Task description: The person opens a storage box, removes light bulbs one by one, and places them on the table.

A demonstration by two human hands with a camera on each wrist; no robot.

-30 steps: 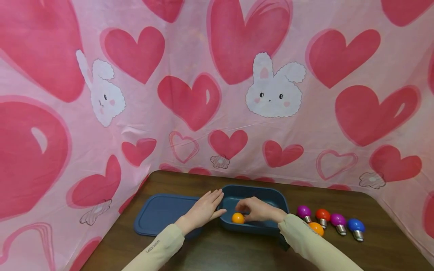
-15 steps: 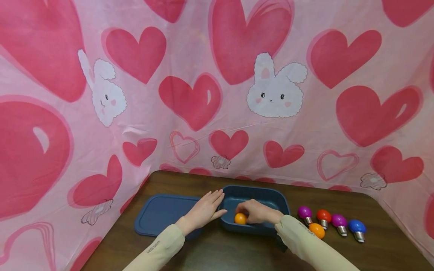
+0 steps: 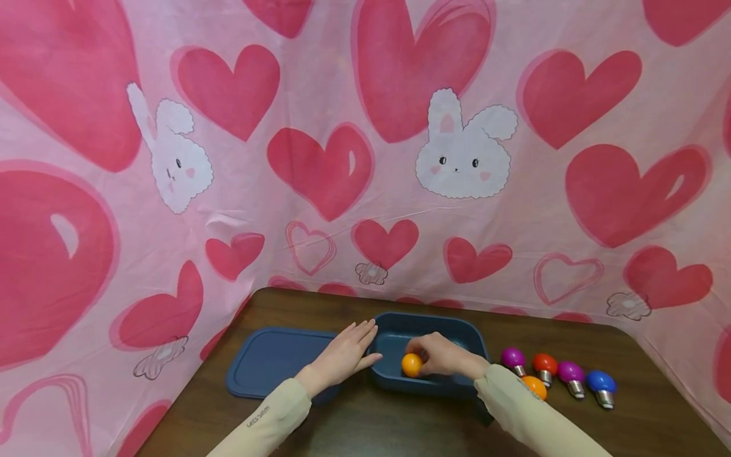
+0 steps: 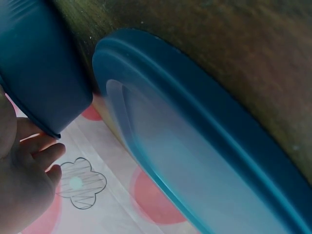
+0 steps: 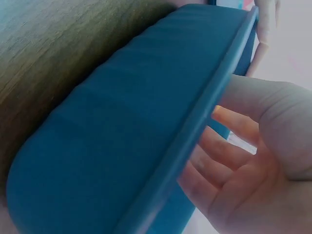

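My right hand [image 3: 442,357] is down inside the dark blue box [image 3: 457,324], pinching an orange light bulb [image 3: 411,365] by the end that its fingers hide. In the right wrist view, the box's side wall [image 5: 107,126] covers the bulb and my fingertips [image 5: 222,114]. My left hand [image 3: 345,351] lies with straight fingers against the box's left rim. The left wrist view has those fingers [image 4: 46,151] at the rim's corner. Below my left hand is a flat blue lid [image 3: 280,358], partly covered by my wrist.
Right of the box lie two purple bulbs [image 3: 513,357] [image 3: 570,371], a red bulb [image 3: 545,364], a blue bulb [image 3: 601,382] and another orange bulb [image 3: 535,386], partly behind my right sleeve. A pink heart-patterned cloth [image 3: 400,254] hangs behind the wooden table [image 3: 365,422].
The right hand has closed on the orange bulb in the box and shifted it a little to the right. My left hand stays in place at the rim.
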